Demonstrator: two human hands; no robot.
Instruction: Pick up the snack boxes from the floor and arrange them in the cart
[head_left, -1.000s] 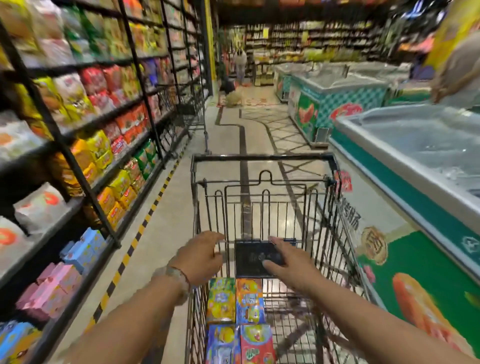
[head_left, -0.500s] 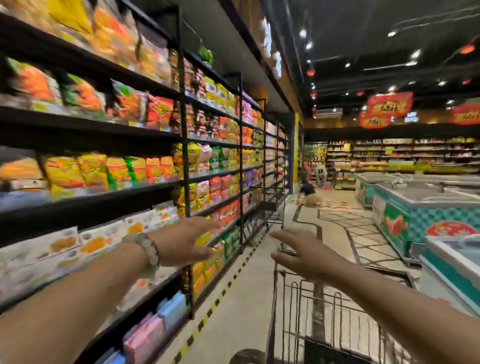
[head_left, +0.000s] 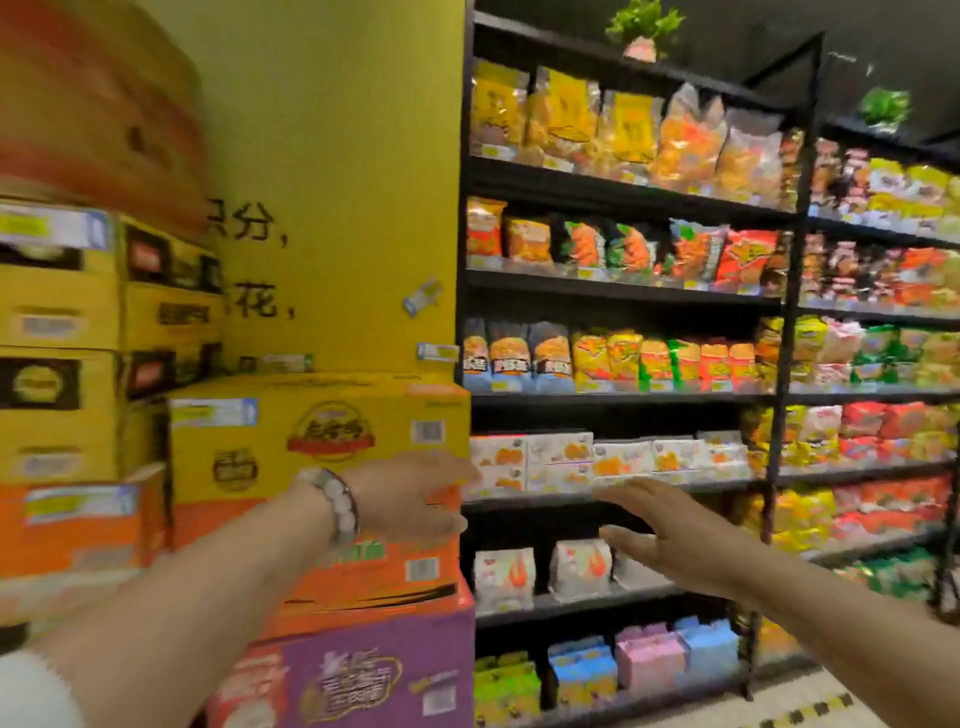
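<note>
Both my hands are raised in front of me with nothing in them. My left hand (head_left: 415, 493), a bead bracelet on its wrist, hovers with relaxed fingers before a stack of cartons. My right hand (head_left: 660, 540) is stretched flat, fingers straight, in front of the black shelf rack (head_left: 613, 400). The cart and the floor snack boxes are out of view. Small blue, pink and green snack boxes (head_left: 644, 660) stand on the rack's bottom shelf.
Stacked cartons stand at left: a yellow one (head_left: 311, 431), an orange one (head_left: 374, 577) and a purple one (head_left: 353, 675) below. A yellow wall (head_left: 337, 182) rises behind them. Snack bags fill the shelves at right. A strip of floor with yellow-black tape (head_left: 810, 712) shows at bottom right.
My view has swung left from the cart and aisle to the shelf end and cartons. Both hands left the cart handle and stay raised and empty.
</note>
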